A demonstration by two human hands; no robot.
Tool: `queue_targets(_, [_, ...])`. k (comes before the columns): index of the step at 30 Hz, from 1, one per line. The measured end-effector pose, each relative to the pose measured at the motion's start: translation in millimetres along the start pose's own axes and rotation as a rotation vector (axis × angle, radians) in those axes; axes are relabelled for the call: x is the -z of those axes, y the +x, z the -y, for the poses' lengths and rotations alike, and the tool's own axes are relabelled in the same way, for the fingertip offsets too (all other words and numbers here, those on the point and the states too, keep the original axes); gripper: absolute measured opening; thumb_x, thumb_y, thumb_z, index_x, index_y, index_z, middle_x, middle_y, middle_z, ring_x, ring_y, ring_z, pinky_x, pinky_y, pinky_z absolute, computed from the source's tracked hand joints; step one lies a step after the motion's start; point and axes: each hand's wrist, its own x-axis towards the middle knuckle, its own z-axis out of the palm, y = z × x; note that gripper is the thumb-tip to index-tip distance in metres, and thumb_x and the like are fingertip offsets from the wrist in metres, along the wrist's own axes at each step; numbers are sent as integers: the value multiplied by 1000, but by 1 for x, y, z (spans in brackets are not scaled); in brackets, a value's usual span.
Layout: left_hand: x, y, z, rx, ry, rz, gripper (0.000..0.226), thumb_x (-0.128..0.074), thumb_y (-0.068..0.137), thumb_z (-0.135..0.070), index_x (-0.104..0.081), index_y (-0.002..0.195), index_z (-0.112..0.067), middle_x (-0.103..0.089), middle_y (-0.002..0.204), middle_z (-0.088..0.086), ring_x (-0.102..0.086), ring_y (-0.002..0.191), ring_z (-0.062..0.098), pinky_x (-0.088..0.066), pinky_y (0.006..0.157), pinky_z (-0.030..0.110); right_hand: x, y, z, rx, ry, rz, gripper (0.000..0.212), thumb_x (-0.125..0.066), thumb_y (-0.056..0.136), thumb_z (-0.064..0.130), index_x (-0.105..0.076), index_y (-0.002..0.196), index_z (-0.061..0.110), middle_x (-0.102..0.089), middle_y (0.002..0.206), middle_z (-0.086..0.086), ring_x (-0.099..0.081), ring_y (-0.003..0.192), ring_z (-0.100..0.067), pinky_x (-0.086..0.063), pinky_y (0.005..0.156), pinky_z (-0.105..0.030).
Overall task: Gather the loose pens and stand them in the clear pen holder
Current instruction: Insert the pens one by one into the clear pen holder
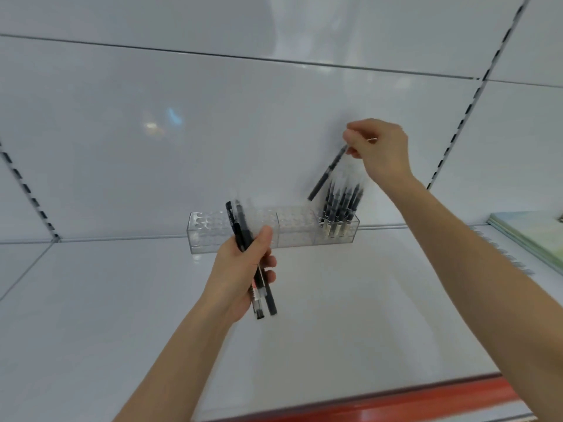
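A long clear pen holder (213, 233) with rows of holes stands on the white shelf against the back wall. Several black pens (342, 205) stand upright in its right end. My right hand (379, 149) is above them, pinching the top of one black pen (327, 173) that hangs tilted, its lower tip just above the holder. My left hand (243, 269) is in front of the holder's middle, gripping a bundle of a few black pens (253, 260) that stick out above and below the fist.
The white shelf (335, 315) has a red front edge (411, 400). A stack of pale green notebooks (530, 236) lies at the right. Slotted uprights run up the back wall at left and right (475, 95).
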Motion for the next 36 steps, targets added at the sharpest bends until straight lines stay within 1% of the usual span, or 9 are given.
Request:
queue_targets(3, [0,0,1,33,36,6,23,-60,88,-26,-45,75,-13,-45,56,-2,-43,47,10,-36,44,23,-11,3,-5,132,-193,74,19,-56,87,7,-65,94,-9,-67,89,-23,-63,70,-26,-51,81,-39])
queue_targets(6, [1,0,1,61,18,18,16,-56,89,-14,-45,78,-11,-43,63,2,-43,49,12,-39,42,21,-16,5,-4,210,-272,125,21,-55,86,5,-61,90,-15,-64,89,-32,-58,81,-44,-46,84,-50])
queue_targets(14, [3,1,3,29,16,4,2,-56,88,-9,-57,87,-10,-53,68,4,-54,58,14,-50,50,19,-16,7,9,295,-324,243,18,-56,87,3,-66,97,-9,-68,97,-24,-64,84,-32,-47,89,-40])
queue_targets(17, [2,-1,1,7,-42,33,5,-59,87,-8,-58,91,-5,-58,67,5,-64,56,12,-55,53,21,-12,12,9,259,-275,317,19,-57,87,3,-67,103,-3,-67,99,-8,-59,59,7,-50,76,-16])
queue_targets(20, [1,-3,0,-12,-52,74,7,-58,88,-9,-57,93,-5,-66,65,4,-69,58,13,-58,57,25,-7,18,6,217,-278,357,21,-56,87,3,-66,106,0,-59,94,3,-53,50,18,-43,66,-1])
queue_targets(23, [1,-5,0,-17,-68,77,8,-57,88,-10,-55,95,-6,-72,65,2,-71,61,15,-58,58,26,-6,17,8,235,-329,346,21,-55,88,3,-66,106,1,-63,96,-1,-57,57,9,-38,66,2])
queue_targets(26, [1,-5,0,-13,-66,76,7,-58,88,-10,-56,93,-6,-72,70,5,-71,63,15,-59,58,26,-9,11,8,267,-330,304,21,-54,89,2,-66,106,0,-68,101,-13,-59,78,-17,-38,75,-9])
queue_targets(32, [0,-5,1,-1,-64,42,6,-62,84,-6,-58,89,-5,-60,73,9,-66,53,10,-59,59,27,-12,9,2,274,-317,233,20,-52,89,3,-66,103,0,-69,95,-18,-61,83,-27,-43,81,-22])
queue_targets(36, [-1,-5,2,5,-71,38,8,-64,82,-4,-58,86,-6,-60,69,8,-64,52,10,-59,58,26,-18,6,-7,224,-394,349,19,-51,89,1,-63,103,-2,-68,99,-17,-61,91,-29,-43,82,-22])
